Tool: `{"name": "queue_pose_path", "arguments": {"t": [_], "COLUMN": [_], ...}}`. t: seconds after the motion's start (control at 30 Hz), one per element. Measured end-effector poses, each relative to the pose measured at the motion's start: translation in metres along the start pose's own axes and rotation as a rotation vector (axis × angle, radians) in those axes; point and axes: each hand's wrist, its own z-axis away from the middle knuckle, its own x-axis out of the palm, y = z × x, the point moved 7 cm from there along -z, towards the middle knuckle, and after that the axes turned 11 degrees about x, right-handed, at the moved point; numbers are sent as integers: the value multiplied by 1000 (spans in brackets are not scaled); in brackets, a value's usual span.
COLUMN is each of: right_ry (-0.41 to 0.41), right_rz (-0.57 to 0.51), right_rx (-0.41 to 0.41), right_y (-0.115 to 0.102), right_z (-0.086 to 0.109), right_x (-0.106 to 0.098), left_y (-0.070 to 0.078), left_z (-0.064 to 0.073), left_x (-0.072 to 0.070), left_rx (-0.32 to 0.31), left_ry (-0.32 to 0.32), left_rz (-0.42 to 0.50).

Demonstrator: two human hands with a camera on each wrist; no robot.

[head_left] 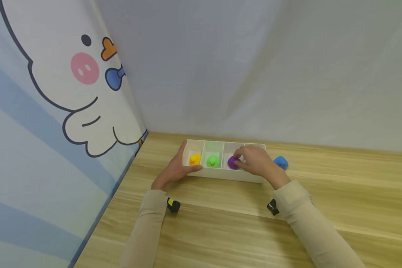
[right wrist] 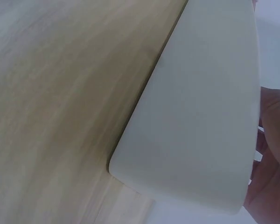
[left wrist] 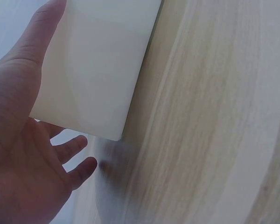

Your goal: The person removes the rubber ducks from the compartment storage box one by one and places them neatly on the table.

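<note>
A long white box (head_left: 226, 174) with several compartments lies near the back of the table. My left hand (head_left: 175, 169) grips its left end, the thumb along the front wall and the fingers round the end wall. Inside the third compartment from the left, my right hand (head_left: 255, 160) pinches a purple toy duck (head_left: 232, 163), partly covered by the fingers. A yellow toy duck (head_left: 195, 159) sits in the first compartment and a green toy duck (head_left: 213, 161) in the second. In the right wrist view the front wall (right wrist: 191, 112) hides the fingertips.
A blue toy duck (head_left: 281, 162) lies on the wooden table (head_left: 221, 227) just right of the box. Behind stands a pale curtain (head_left: 254, 74); at the left hangs a cloth (head_left: 53, 149) with a cartoon print.
</note>
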Motion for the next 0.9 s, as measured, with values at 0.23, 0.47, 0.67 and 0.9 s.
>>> {"name": "queue_pose_path", "arguments": {"t": [0.23, 0.47, 0.67, 0.9], "right_ry": [-13, -54, -83, -77], "right_rz": [-1, -1, -6, 0], "right_rx": [30, 68, 84, 94], "right_y": [-1, -1, -1, -2], "right_z": [-3, -4, -5, -4], "right_x": [4, 4, 6, 6], "left_y": [1, 1, 1, 1], "left_z": [2, 1, 2, 2], "left_x": [-1, -1, -1, -2], "left_rx": [-16, -14, -28, -31], "left_ry": [-1, -1, 3, 8], "left_rz": [-5, -9, -9, 2]}}
